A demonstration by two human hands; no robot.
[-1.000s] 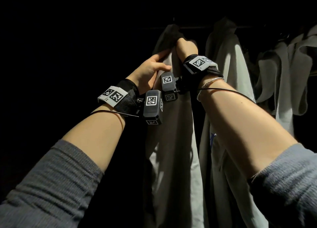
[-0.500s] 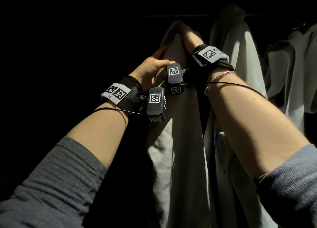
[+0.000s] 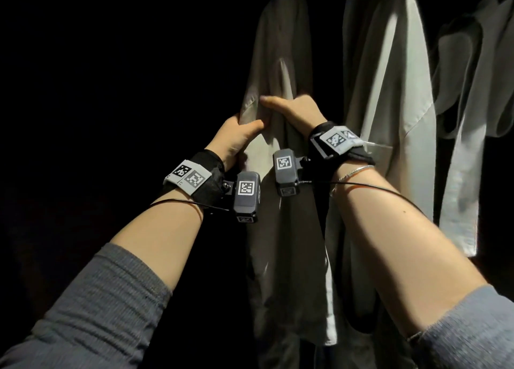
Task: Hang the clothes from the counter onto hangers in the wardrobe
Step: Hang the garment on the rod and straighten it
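Note:
A pale beige shirt [image 3: 281, 49] hangs in the dark wardrobe, its top running out of the upper edge so the hanger is hidden. My left hand [image 3: 236, 138] pinches the shirt's left edge at sleeve height, thumb on the front. My right hand [image 3: 296, 113] grips a fold of the same shirt just to the right, thumb pointing left. Both hands sit close together, well below the shirt's shoulders.
A second light garment [image 3: 389, 90] hangs right beside the shirt, touching it. A greyish garment [image 3: 472, 76] hangs further right. Everything left of the shirt is black wardrobe interior with nothing discernible.
Both hands have come down from the shirt's top near the rail to its mid sleeve area. The view has tilted so the rail is out of frame.

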